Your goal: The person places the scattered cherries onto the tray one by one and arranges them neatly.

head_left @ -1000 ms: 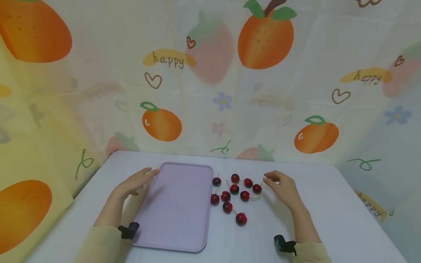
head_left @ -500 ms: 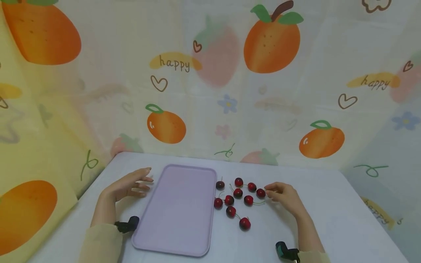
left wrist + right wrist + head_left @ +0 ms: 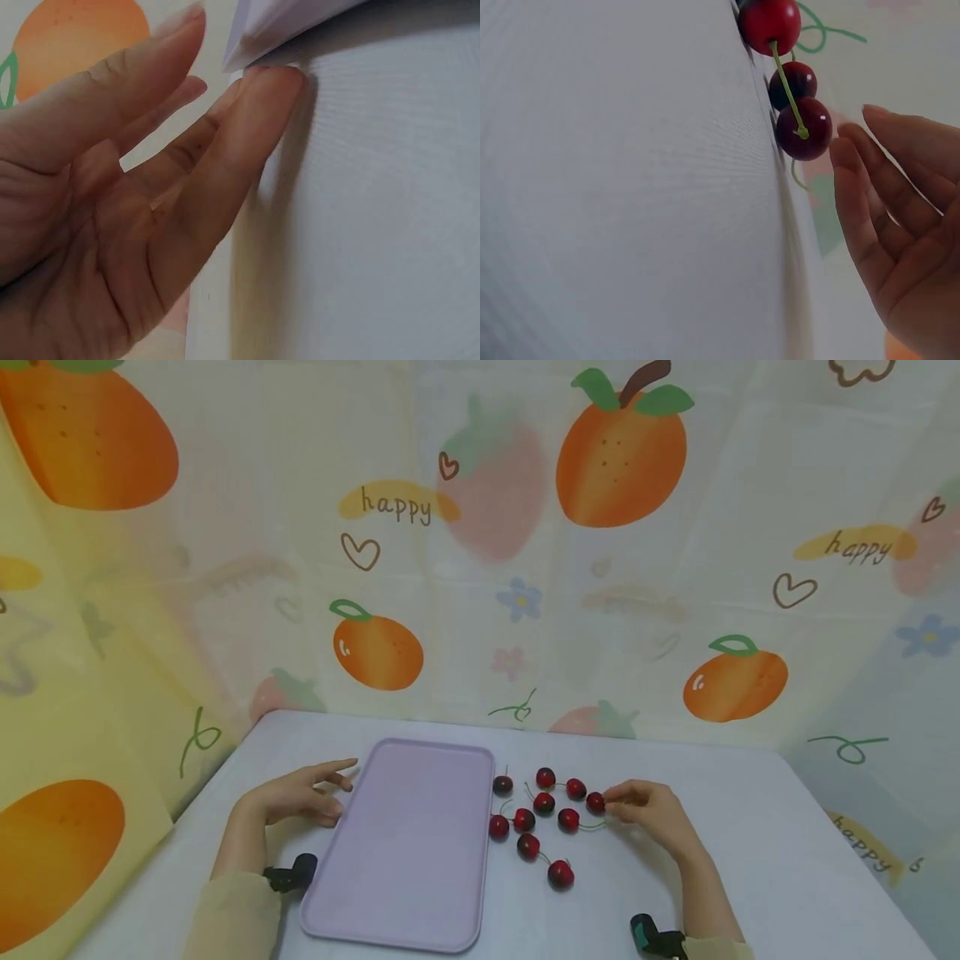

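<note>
The right hand bends its fingers loosely, only a narrow gap between them, fingertips at the rightmost cherry — whether they touch it, I cannot tell. That cherry lies on the white bench with nine other cherries, beside the lavender tray. The left hand, fingers relaxed and spread, is near the tray's left edge.
</note>
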`<state>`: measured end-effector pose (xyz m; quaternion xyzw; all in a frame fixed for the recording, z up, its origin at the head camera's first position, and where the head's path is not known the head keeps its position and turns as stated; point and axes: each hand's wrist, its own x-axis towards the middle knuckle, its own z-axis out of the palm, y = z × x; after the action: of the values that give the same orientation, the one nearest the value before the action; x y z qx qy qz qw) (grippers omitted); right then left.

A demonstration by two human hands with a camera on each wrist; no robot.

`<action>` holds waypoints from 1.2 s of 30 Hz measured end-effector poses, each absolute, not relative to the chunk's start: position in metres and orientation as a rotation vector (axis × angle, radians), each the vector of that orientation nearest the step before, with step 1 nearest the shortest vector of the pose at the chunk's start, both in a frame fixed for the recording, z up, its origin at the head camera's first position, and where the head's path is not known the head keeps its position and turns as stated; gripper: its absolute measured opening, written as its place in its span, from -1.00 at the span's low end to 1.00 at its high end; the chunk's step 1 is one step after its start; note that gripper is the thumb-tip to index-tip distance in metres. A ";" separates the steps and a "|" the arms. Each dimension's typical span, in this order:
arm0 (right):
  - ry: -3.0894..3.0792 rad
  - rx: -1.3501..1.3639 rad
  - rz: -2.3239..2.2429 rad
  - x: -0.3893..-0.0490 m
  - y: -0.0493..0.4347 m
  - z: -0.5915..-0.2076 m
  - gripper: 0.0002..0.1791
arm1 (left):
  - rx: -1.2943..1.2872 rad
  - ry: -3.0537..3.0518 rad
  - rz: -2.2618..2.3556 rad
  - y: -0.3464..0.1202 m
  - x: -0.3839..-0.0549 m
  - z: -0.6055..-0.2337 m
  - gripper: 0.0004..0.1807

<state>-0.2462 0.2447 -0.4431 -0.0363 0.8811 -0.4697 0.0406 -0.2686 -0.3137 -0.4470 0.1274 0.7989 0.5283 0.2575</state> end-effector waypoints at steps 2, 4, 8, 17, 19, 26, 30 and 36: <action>2.688 -0.134 -1.410 -0.246 0.245 -0.443 -0.74 | 0.343 2.153 1.429 -0.313 -0.267 -0.447 -0.04; 2.674 -0.152 -1.386 -0.246 0.245 -0.442 -0.74 | 0.332 2.146 1.427 -0.312 -0.267 -0.447 -0.03; 2.648 -0.186 -1.335 -0.246 0.246 -0.443 -0.76 | 0.322 2.127 1.432 -0.310 -0.267 -0.447 -0.02; 2.598 -0.285 -1.290 -0.247 0.248 -0.446 -0.70 | 0.332 2.132 1.425 -0.309 -0.266 -0.448 -0.01; 2.593 -0.293 -1.283 -0.246 0.248 -0.447 -0.70 | 0.328 2.140 1.414 -0.308 -0.267 -0.449 -0.03; 2.590 -0.347 -1.252 -0.246 0.249 -0.452 -0.74 | 0.316 2.173 1.362 -0.304 -0.268 -0.447 -0.06; 2.616 -0.361 -1.236 -0.247 0.249 -0.454 -0.77 | 0.318 2.176 1.359 -0.303 -0.267 -0.446 -0.05; 2.639 -0.371 -1.218 -0.248 0.248 -0.454 -0.80 | 0.305 2.177 1.357 -0.302 -0.266 -0.444 -0.06</action>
<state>-0.2479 0.2479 -0.4542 -0.1258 0.8956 -0.4135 0.1057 -0.2663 -0.3021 -0.4442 0.1137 0.8101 0.5050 0.2753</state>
